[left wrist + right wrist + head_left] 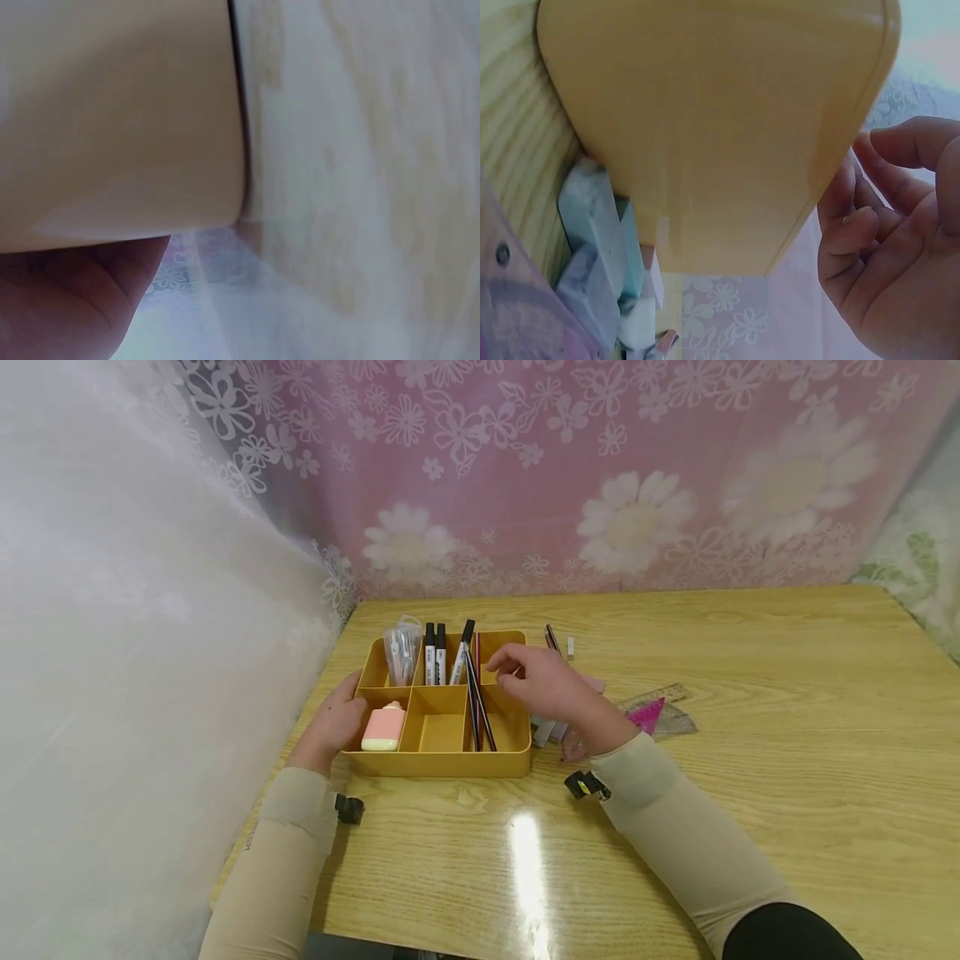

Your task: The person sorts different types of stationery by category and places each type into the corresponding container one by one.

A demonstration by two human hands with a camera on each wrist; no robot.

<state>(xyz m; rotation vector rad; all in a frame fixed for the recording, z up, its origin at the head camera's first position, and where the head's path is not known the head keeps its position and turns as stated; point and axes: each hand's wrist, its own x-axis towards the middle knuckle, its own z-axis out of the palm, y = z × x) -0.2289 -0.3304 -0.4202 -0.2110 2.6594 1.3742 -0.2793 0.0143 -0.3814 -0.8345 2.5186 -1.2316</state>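
A yellow compartment organizer box [438, 765] sits on the table. My left hand [333, 724] grips its left wall, with the thumb over the rim. Above the back right compartment hovers my right hand [546, 683], fingers loosely bent and nothing visible between them. Dark pencils [472, 697] lean in the front right compartment, close to the right hand. Black-capped markers [441, 656] stand in the back middle compartment. A clear pouch [402, 652] is at the back left, and a pink and cream bottle [384, 727] lies in front of it.
Right of the box lie several erasers [592, 225], partly behind the right hand in the head view. A magenta triangle [647, 716], a clear ruler [660, 695] and a protractor [678, 722] overlap further right. More pencils [552, 638] and a small white eraser [570, 648] lie behind.
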